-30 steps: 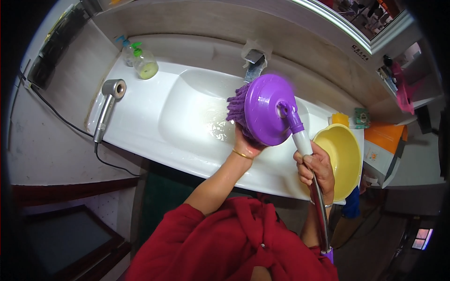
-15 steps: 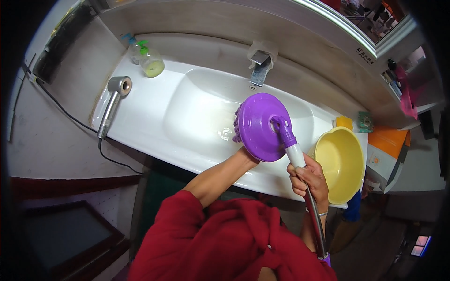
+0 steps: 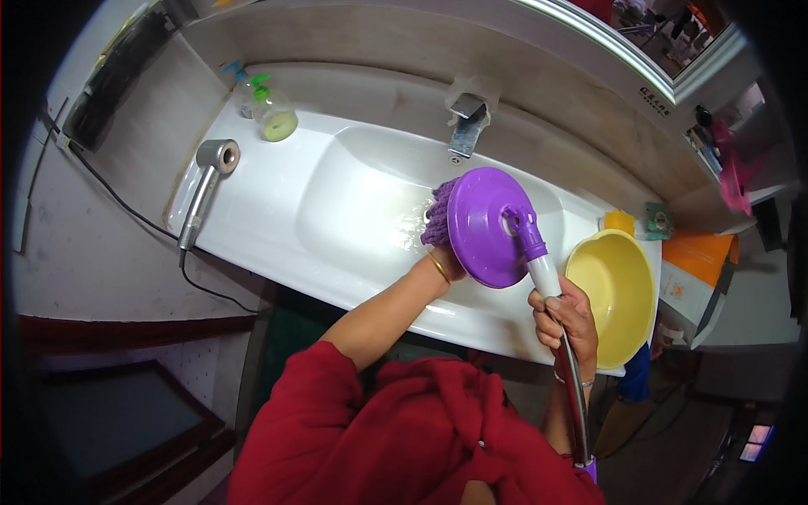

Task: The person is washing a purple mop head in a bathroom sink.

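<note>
Head view: purple mop (image 3: pixel 488 227) tilted over white sink (image 3: pixel 337 220), centre of frame.
Right hand (image 3: pixel 571 316), right of centre: fingers wrapped around mop handle (image 3: pixel 544 276). Left hand (image 3: pixel 451 262), centre, at mop head's lower-left edge; fingers hidden, can't tell. Yellow basin (image 3: pixel 624 295) at right, 2 pump bottles (image 3: pixel 278 126) upper left.

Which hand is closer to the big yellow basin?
Right. The right hand grips the mop handle by the left edge of the yellow basin; the left hand is farther left, partly hidden by the purple mop disc.
</note>
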Demonstrator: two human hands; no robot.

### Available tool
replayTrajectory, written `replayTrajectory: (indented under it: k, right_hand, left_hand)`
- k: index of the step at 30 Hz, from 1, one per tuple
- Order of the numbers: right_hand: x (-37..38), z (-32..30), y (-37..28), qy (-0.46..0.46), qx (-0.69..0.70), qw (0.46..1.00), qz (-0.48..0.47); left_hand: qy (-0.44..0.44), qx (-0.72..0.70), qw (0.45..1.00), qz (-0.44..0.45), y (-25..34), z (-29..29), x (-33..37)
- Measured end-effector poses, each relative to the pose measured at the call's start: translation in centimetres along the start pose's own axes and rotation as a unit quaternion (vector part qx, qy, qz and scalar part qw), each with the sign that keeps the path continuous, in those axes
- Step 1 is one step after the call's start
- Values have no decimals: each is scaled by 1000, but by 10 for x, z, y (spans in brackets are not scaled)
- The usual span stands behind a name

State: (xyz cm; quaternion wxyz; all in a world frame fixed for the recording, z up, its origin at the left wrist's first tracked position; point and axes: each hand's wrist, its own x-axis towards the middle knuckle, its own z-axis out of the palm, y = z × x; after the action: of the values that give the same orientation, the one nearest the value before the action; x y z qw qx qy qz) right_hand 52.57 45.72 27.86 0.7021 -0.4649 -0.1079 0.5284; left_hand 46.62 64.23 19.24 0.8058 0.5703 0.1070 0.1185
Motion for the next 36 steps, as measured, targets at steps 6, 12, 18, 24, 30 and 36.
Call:
replayTrajectory:
  k: [6,12,18,24,30,36]
  right_hand:
    - [-10,-4,-15,-20,44,997,-57]
    - [-14,2,-23,-28,35,996,-73]
    - [-14,-1,-28,-19,44,993,-104]
    - [-12,3,-33,-27,62,989,-128]
    - [-14,0,-41,-23,52,991,-125]
    - [-17,-14,-46,-32,74,988,-131]
  left_hand:
    - [-61,-205,974,-72,-24,-22,-13]
    - [-100,-395,902,-140,-46,-32,6]
    - [-132,-536,818,-162,-72,-20,12]
    - [-92,-447,853,-252,-65,3,0]
    - [-136,-473,849,-192,-91,2,-12]
    - [-65,-312,932,-174,-46,-14,-12]
